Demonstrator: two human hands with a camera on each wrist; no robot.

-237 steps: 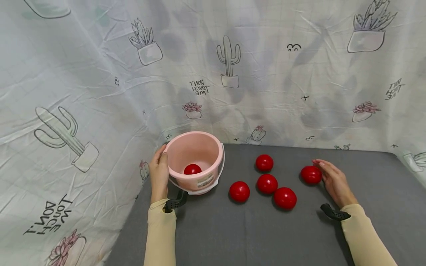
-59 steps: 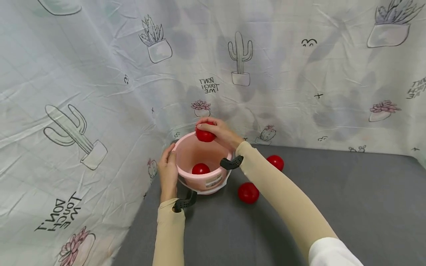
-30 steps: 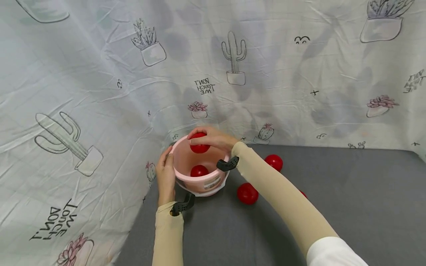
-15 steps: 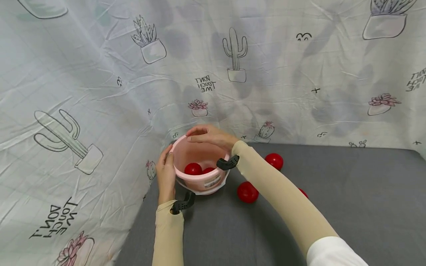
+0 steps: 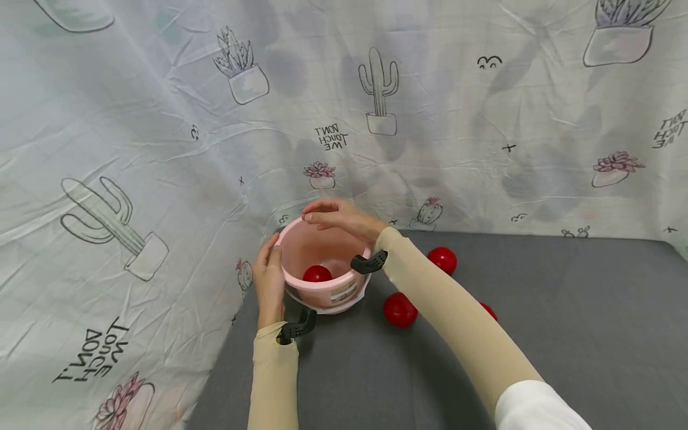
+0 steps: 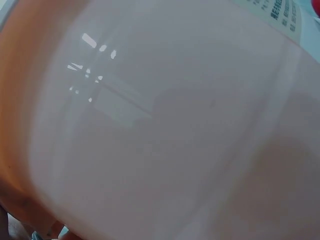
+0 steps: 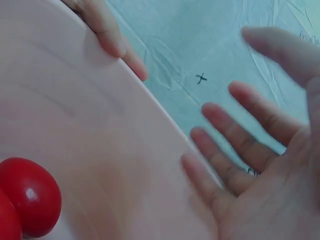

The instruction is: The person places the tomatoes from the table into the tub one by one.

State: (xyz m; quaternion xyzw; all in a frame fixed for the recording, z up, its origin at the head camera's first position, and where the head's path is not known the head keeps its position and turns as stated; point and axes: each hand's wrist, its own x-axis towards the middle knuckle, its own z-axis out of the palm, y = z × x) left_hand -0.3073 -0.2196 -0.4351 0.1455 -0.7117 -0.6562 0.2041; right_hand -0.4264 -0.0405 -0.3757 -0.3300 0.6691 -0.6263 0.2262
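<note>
A pink bucket (image 5: 322, 292) with a white handle stands at the far left of the table. My left hand (image 5: 269, 280) grips its rim on the left side, thumb over the edge and fingers outside. Above the bucket's opening is my right hand (image 5: 344, 219), its fingers spread and holding nothing, as the right wrist view shows. Inside the bucket lies a glossy red ball (image 5: 317, 274); in the right wrist view a second one shows beside a red ball (image 7: 32, 197). The left wrist view is filled by the bucket's pink wall (image 6: 165, 130).
On the grey table (image 5: 580, 310) lie a red ball (image 5: 400, 310) right of the bucket, another red ball (image 5: 442, 260) farther back, and a red ball (image 5: 489, 311) mostly hidden by the right sleeve. A patterned cloth (image 5: 441, 149) hangs close behind the bucket.
My right hand brought a red ball over the bucket, lowered it and let it go inside. The balls in the bucket have shifted since. The left hand has stayed at the rim.
</note>
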